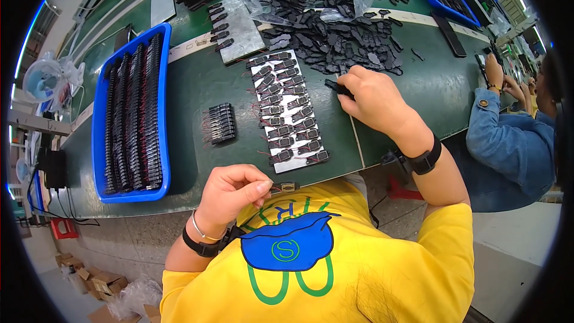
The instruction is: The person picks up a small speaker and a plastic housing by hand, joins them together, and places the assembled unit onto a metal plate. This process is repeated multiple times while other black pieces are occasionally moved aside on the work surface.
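Near the table's front edge, my left hand pinches a small rectangular speaker between thumb and fingertips. My right hand reaches over the table with its fingers closed on a black plastic piece, just in front of a heap of similar black plastic parts. Between my hands lies a white strip bearing two columns of small black speakers with thin red wires. A tight row of black parts with wires rests on the green table, left of the strip.
On the left stands a blue tray packed with rows of wired black parts. A grey metal plate and a see-through plastic bag lie farther back. Another blue tray is at the far right. A co-worker in a denim jacket sits to my right.
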{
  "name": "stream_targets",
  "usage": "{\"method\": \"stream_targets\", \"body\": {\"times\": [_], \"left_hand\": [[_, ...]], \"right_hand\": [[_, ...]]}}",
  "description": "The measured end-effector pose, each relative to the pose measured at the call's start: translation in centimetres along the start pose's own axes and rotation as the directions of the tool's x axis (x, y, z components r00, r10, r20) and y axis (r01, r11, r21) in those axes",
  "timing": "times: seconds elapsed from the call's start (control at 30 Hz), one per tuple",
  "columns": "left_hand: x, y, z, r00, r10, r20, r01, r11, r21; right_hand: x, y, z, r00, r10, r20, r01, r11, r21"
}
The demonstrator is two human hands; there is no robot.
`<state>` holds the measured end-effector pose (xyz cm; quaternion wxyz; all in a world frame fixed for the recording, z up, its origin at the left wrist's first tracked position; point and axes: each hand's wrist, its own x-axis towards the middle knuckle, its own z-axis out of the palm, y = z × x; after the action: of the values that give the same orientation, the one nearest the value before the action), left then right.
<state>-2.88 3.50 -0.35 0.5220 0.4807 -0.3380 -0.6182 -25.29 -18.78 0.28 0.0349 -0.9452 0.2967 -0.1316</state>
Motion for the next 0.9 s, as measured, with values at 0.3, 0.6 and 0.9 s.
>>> {"method": "stream_targets", "body": {"times": [0.3, 0.6, 0.9], "left_hand": [[-0.2, -0.2, -0.1, 1.000, 0.018, 0.010, -0.018, 1.000, -0.017], [-0.2, -0.2, -0.3, 0.998, 0.028, 0.053, -0.026, 0.999, -0.032], [-0.1, 0.0, -0.1, 0.998, 0.043, 0.051, -0.042, 0.999, -0.006]], "right_hand": [[0.5, 1.0, -0.8, 0.989, -0.080, 0.121, 0.055, 0.979, 0.197], [-1.7, 0.6, -2.6, 0.989, -0.022, 0.147, -0.020, 0.961, 0.274], [-1.0, 0.4, -1.6, 0.978, -0.058, 0.200, 0.013, 0.975, 0.221]]}}
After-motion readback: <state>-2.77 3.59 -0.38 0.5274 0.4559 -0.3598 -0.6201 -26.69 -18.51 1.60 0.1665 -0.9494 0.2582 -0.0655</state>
